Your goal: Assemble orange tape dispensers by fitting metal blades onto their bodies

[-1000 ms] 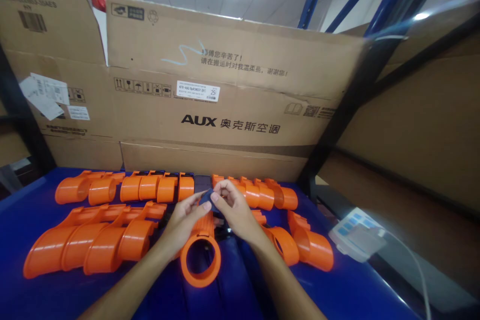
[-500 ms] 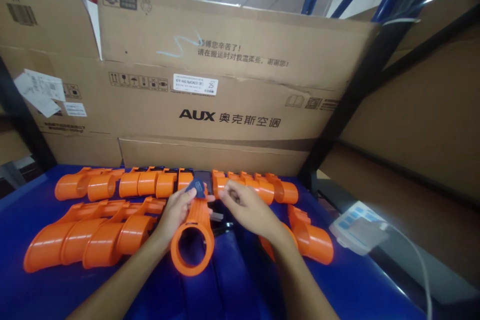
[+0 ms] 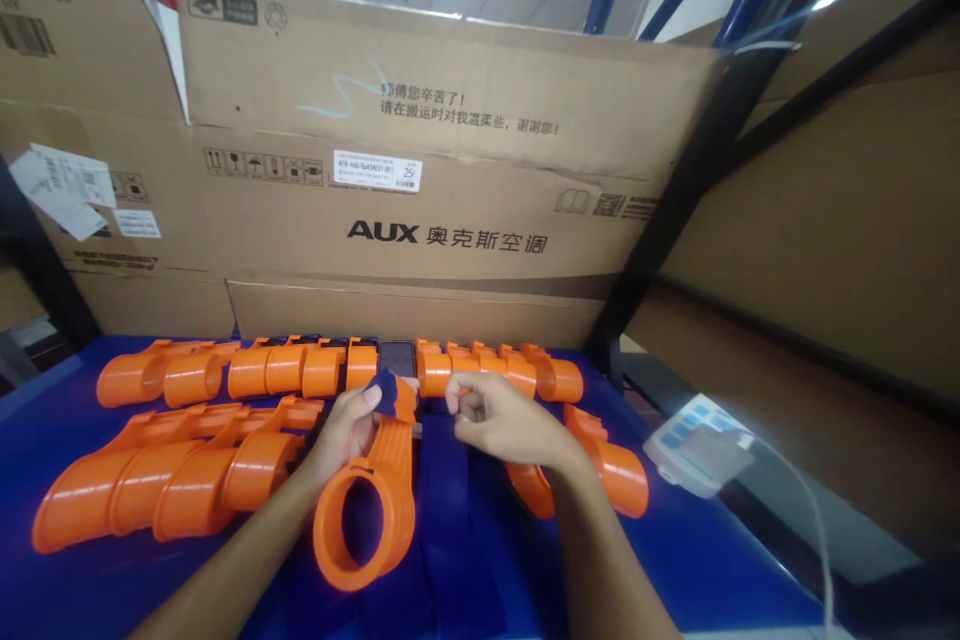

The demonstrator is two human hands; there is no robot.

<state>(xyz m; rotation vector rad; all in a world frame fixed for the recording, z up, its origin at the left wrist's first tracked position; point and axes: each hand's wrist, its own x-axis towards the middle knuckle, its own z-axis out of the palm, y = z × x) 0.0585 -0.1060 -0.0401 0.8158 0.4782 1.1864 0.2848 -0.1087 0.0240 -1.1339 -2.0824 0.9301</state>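
Observation:
My left hand (image 3: 350, 432) is closed around the narrow upper end of an orange plastic ring holder (image 3: 397, 510). Its round opening hangs down, tilted toward the left. Under my left thumb, a dark blue fabric piece (image 3: 388, 392) lies over the top of the holder. To the right, my right hand (image 3: 506, 420) is closed with its fingers curled, at the top of a wide dark blue strap (image 3: 444, 470) that hangs down beside the holder. The fingertips partly hide where they meet the strap.
Orange holders stand in a back row (image 3: 262, 372) and a front-left group (image 3: 191, 490), with others (image 3: 622, 478) at right. A phone (image 3: 397, 360) lies at the back. A clear plastic box with a white cable (image 3: 697, 445) sits right. Cardboard (image 3: 450, 300) walls the blue table (image 3: 247, 560).
The orange holder has turned and tipped left, its ring lower. My right hand has come slightly down, and the blue strap now reaches up to it. The whole view has shifted a little.

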